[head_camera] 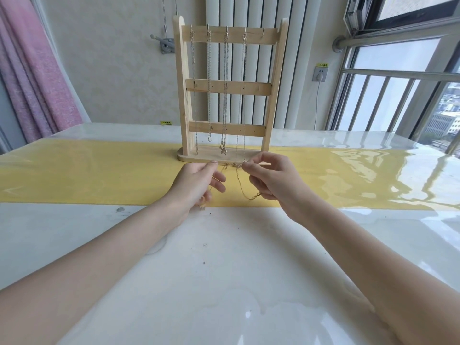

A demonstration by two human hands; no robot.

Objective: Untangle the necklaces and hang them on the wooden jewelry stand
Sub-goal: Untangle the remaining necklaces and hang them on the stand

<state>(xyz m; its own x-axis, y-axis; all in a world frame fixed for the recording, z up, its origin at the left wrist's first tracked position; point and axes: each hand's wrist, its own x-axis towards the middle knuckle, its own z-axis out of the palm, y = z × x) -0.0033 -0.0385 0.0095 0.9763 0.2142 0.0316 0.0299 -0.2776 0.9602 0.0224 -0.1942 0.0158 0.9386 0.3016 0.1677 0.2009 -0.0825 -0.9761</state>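
Note:
A wooden jewelry stand (pixel 230 88) with three crossbars stands upright on a yellow table runner (pixel 99 175). Several silver chains (pixel 225 95) hang from hooks on its top bar; the hook at the far right is bare. In front of the stand's base, my left hand (pixel 199 180) and my right hand (pixel 268 180) each pinch one end of a thin gold necklace (pixel 242 190) stretched between them. Loose parts of the chain droop below both hands towards the table.
The glossy white table (pixel 224 270) reaches to the near edge of view. A pink curtain (pixel 37 83) hangs at the left, a white radiator (pixel 249 70) stands behind the stand, and windows with railings (pixel 398 95) fill the right.

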